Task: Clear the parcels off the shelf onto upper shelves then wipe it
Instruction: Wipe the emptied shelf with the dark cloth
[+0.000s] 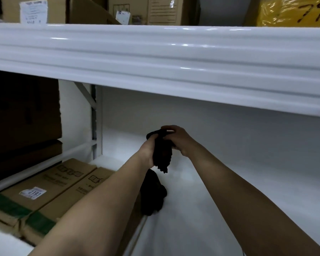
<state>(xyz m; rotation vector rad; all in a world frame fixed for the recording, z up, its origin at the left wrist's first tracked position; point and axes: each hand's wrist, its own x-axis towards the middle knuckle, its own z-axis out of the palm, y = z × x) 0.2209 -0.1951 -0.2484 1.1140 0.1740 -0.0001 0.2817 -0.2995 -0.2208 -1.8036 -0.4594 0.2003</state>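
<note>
Over the white shelf [220,182], both hands are gripping a dark cloth [162,154]: left hand [148,152] low, right hand [175,139] on top. Rec.: bunch it into a flat pad, wipe back-to-front w/ overlapping strokes.

**White steel racking in a dim storeroom**

A glossy white ribbed beam [174,58] runs across from nine to three o'clock, catching streaks of overhead light. Behind it, towards three o'clock, a plain white back wall [229,122] lies in soft shadow. At nine o'clock a slotted white upright [94,119] with a diagonal brace [85,93] divides this bay from the darker neighbouring one.
</note>
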